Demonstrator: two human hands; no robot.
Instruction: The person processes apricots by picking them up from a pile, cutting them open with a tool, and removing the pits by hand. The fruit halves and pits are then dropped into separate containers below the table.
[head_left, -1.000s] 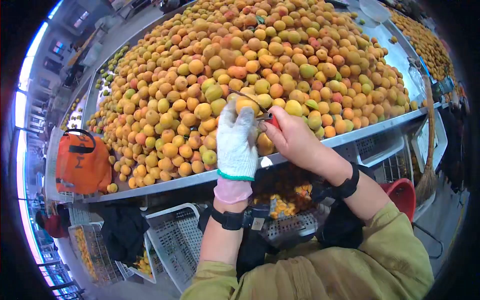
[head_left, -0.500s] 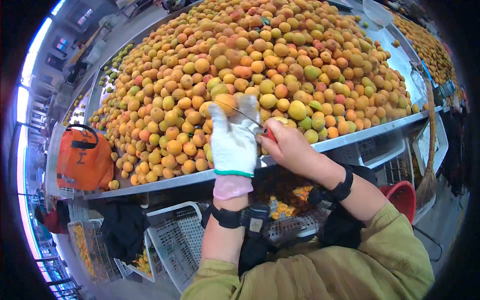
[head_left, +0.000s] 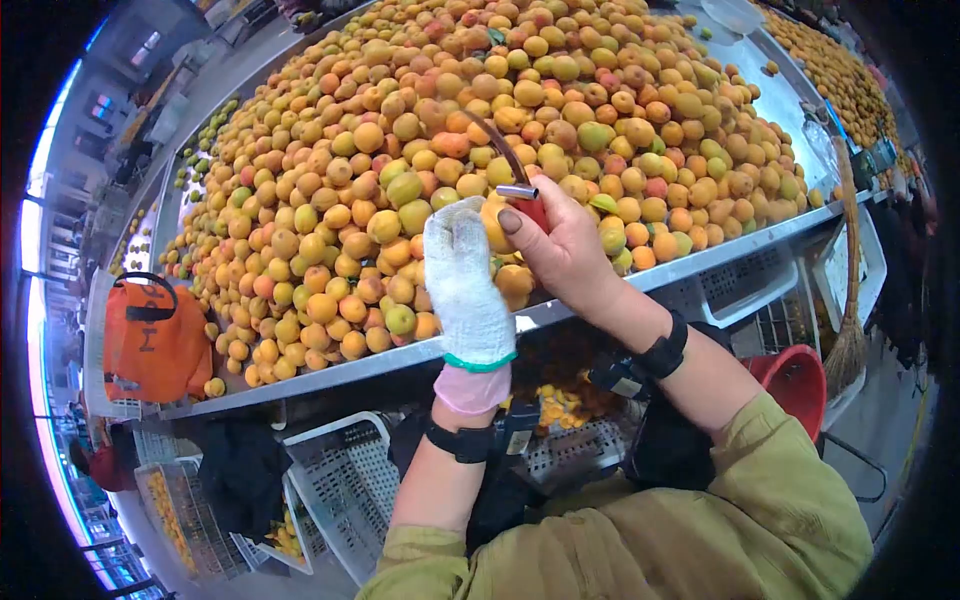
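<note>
My left hand (head_left: 465, 285), in a white knit glove with a green hem over a pink cuff, is closed on an apricot (head_left: 494, 222) that shows along its right side. Its fingertips are curled and partly hidden. Bare but for a black wrist strap, my right hand (head_left: 565, 240) grips a knife (head_left: 503, 150) by its red handle. The knife's thin curved blade points up and left over the pile, away from the held fruit. Another apricot (head_left: 515, 284) appears just below the two hands, by the table's front edge.
A large heap of apricots (head_left: 340, 190) covers the metal table (head_left: 590, 300). An orange bag (head_left: 155, 345) stands at the left corner. Below are white crates (head_left: 345, 480) and cut fruit (head_left: 565, 408). A red bucket (head_left: 800, 385) and a broom (head_left: 850, 330) stand at right.
The knife blade, which lay across the apricot, has swung up and away from it. My left hand has turned so the back of the glove shows, and the view has shifted slightly.
</note>
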